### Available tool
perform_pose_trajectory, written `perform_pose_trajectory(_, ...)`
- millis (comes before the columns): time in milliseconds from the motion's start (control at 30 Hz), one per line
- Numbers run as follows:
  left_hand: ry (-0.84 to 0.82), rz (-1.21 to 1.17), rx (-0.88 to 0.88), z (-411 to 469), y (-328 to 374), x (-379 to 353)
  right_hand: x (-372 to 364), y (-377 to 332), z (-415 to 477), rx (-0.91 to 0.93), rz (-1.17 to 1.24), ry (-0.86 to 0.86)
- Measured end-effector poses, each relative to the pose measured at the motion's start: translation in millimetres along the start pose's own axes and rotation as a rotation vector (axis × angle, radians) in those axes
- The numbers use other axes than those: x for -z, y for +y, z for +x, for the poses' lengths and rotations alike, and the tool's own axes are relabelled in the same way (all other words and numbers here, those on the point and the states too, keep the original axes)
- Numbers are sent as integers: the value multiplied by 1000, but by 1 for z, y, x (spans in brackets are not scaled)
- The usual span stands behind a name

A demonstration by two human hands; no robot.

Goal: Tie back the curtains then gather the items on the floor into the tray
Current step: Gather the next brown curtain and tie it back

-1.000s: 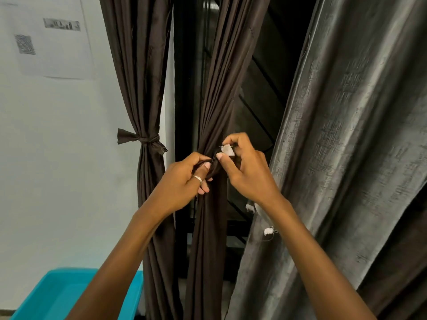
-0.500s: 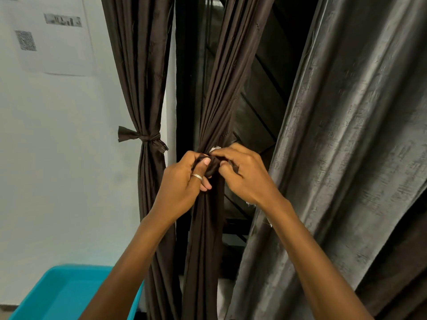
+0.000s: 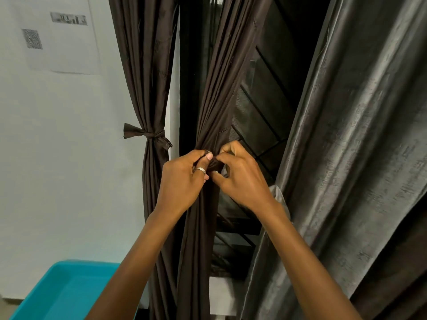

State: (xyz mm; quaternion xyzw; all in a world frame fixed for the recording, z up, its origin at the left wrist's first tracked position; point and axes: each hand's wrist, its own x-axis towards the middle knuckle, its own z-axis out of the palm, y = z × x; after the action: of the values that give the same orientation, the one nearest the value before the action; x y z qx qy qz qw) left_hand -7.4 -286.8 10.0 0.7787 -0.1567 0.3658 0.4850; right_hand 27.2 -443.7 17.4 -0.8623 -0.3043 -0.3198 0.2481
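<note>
- Centrally, both hands met at the gathered middle curtain (image 3: 212,107): the left hand (image 3: 184,181) and the right hand (image 3: 242,181) each pinched the dark tie strip (image 3: 215,164) wrapped round it.
- Further left, another curtain (image 3: 147,77) hung knotted by its own tie (image 3: 147,135).
- Low at the left sat the teal tray (image 3: 62,292), well apart from the hands.

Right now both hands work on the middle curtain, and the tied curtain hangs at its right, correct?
No. The head view shows the tied curtain hanging at its left; the left hand and right hand do work on the middle curtain.
</note>
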Motion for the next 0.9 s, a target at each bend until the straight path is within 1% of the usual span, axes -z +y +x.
perform_pose_trajectory(233,-14,-88,103,0,1,1,2,-4,-9,-56,75,48)
perform_pose_trajectory(367,5,-113,163,2,0,0,6,-7,-15,-159,216,66)
perform_pose_trajectory(467,3,-141,193,3,0,-1,13,-6,-17,-126,168,70)
perform_pose_trajectory(533,-10,-149,192,2,2,-2,18,-5,-14,-103,131,-4)
perform_pose_trajectory(633,-37,-119,163,4,5,-4,20,-6,-12,-101,144,-181)
perform_pose_trajectory(667,-46,-100,151,5,5,-4,20,-7,-13,-94,133,-205)
perform_pose_trajectory(800,-73,-20,100,6,6,-2,18,-11,-11,-82,57,-221)
perform_pose_trajectory(900,-86,-25,109,7,8,-4,18,-11,-7,-80,-15,-241)
